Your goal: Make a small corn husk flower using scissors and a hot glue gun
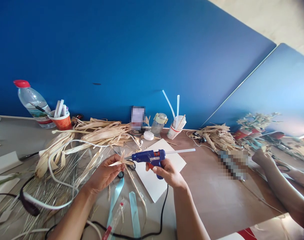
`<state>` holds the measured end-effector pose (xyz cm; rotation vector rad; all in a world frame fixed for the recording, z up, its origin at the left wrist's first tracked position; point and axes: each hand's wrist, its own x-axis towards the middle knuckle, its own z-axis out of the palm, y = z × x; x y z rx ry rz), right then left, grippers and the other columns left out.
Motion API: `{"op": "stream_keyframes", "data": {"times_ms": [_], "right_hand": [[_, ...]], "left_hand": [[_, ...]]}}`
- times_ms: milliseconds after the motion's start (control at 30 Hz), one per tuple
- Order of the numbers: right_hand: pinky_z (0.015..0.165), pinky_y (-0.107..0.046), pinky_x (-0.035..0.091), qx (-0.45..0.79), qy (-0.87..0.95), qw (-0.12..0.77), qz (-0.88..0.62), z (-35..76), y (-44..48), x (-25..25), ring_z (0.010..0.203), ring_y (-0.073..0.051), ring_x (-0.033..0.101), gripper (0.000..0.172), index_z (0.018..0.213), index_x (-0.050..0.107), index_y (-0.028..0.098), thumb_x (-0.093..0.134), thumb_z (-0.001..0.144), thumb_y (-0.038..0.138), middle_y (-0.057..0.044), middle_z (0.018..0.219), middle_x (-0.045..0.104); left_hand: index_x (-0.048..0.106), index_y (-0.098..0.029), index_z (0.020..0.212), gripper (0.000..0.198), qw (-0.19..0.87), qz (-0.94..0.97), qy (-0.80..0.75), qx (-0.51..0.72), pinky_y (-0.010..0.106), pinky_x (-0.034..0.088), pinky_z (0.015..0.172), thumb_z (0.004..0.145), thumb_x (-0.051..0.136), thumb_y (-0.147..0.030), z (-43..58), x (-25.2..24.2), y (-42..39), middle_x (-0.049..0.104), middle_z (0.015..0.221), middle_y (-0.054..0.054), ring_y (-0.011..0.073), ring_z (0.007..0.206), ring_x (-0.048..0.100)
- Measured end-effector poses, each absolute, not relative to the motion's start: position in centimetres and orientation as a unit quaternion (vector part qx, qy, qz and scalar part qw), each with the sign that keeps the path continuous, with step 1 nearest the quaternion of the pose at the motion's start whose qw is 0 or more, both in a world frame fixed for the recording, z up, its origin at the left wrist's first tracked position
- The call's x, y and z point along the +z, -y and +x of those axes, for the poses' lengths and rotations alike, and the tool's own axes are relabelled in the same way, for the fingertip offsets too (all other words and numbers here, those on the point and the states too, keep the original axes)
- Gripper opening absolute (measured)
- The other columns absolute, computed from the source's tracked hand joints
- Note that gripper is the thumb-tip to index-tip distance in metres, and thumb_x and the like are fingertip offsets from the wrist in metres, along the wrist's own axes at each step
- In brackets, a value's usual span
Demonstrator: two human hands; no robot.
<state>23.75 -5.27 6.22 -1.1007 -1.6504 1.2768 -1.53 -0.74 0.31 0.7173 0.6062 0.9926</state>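
My right hand point(168, 171) is wrapped round the grip of a blue hot glue gun point(148, 156), fingers near its orange trigger. A translucent glue stick point(181, 151) juts from the gun's back end. Between the pinched fingers of my left hand point(104, 175) is a small flower of dried corn husk point(122, 160). The gun's nozzle points left and meets the flower's edge; whether it touches is hard to tell. Below lie a white sheet point(152, 191), partly covered by the gun and my hand, and the dark handles of scissors point(120, 174), partly hidden.
Dried corn husks point(99, 131) and thin wires point(59, 186) spread over the left side. Behind stand a plastic bottle point(34, 100), a red cup point(62, 121), a jar point(158, 123) and a cup with glue sticks point(174, 131). A black cord point(163, 210) trails down. Another person's arm point(279, 186) reaches in at right.
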Motion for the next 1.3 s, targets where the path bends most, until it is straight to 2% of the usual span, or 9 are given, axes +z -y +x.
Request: {"op": "stream_keyframes", "data": {"times_ms": [667, 900, 1300], "right_hand": [[0.049, -0.024, 0.029, 0.496, 0.649, 0.363, -0.448, 23.62, 5.42, 6.27, 0.053, -0.009, 0.034, 0.043, 0.084, 0.063, 0.014, 0.059, 0.082, 0.057, 0.001, 0.064, 0.048], [0.050, -0.024, 0.030, 0.484, 0.662, 0.361, -0.443, 23.48, 5.46, 6.48, 0.054, -0.009, 0.034, 0.041, 0.084, 0.062, 0.015, 0.058, 0.083, 0.055, 0.001, 0.065, 0.048], [0.052, -0.025, 0.030, 0.483, 0.653, 0.366, -0.455, 23.36, 5.63, 6.43, 0.057, -0.010, 0.036, 0.035, 0.083, 0.058, 0.015, 0.061, 0.083, 0.051, 0.002, 0.066, 0.047]], "left_hand": [[0.069, -0.016, 0.073, 0.023, 0.775, 0.342, -0.275, 0.455, 0.022, 0.047, 0.070, 0.062, 0.087, -0.024, -1.63, -0.20, 0.71, 0.069, 0.067, 0.001, 0.0117, 0.067, 0.062], [0.068, -0.015, 0.073, 0.021, 0.772, 0.334, -0.277, 0.464, 0.024, 0.049, 0.071, 0.062, 0.086, -0.018, -1.52, 0.01, 0.71, 0.068, 0.067, 0.002, 0.0125, 0.067, 0.062], [0.068, -0.015, 0.073, 0.025, 0.772, 0.327, -0.281, 0.467, 0.025, 0.051, 0.073, 0.060, 0.088, -0.022, -1.41, 0.26, 0.74, 0.069, 0.066, 0.003, 0.0133, 0.067, 0.063]]}}
